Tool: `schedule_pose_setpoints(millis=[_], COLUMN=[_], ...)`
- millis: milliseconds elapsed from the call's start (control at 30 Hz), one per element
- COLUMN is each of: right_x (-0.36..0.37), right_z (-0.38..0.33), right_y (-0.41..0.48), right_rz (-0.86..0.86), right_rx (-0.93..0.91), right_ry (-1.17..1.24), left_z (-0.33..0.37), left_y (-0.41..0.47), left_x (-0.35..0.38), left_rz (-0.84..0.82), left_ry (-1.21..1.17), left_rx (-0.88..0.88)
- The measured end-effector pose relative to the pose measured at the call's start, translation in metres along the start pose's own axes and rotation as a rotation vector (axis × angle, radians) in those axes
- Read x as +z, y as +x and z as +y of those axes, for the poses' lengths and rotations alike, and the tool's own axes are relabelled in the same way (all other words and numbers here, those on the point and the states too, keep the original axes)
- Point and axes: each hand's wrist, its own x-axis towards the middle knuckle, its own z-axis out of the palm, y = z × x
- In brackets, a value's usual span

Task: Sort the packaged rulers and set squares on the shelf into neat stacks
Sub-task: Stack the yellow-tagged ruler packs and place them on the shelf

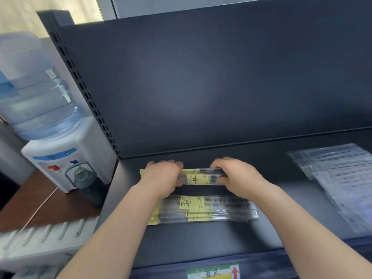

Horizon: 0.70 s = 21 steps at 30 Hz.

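Head view, nearest first: a green and yellow price label (213,271) with a red arrow sits on the front lip of the dark shelf (201,240), cut off by the bottom edge. Two bare forearms reach over the shelf. Between them lies a stack of packaged rulers (207,210), clear sleeves with yellow cards, lengthwise left to right, its layers slightly fanned rather than flush.

Just behind that stack both hands grip a second bundle of rulers (201,178), one at each end. The left hand (161,178) has its fingers curled over the bundle's far edge, and the thumb presses the near edge; the right hand (239,176) clamps the other end the same way (only the thumb tip shows below the sleeve). Whether the bundle rests on the shelf or is lifted off it cannot be told. Its ends are hidden under the hands, apart from a yellow tab poking out left.

Well apart to the right, a spread pile of clear packets (342,184) runs out of frame, too blurred to say what it holds. Behind everything rises the dark back panel (201,87). Left of the shelf stands a water dispenser (66,154), blurred, with a dark flask (88,184) under its taps.
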Motion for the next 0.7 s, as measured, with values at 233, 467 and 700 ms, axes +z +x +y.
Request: schedule_pose_setpoints(millis=[233, 467, 700], right_x=[0.002, 0.015, 0.018], right_z=[0.004, 0.011, 0.004], right_y=[0.001, -0.005, 0.002], right_rz=[0.107, 0.072, 0.073], right_rx=[-0.005, 0.132, 0.12], right_ry=[0.222, 0.47, 0.557], left_z=[0.006, 0.0, -0.005], left_y=[-0.01, -0.013, -0.012], left_x=[0.008, 0.009, 0.007], left_rz=[0.126, 0.003, -0.01], left_ry=[-0.111, -0.137, -0.172], left_rx=[-0.048, -0.124, -0.152])
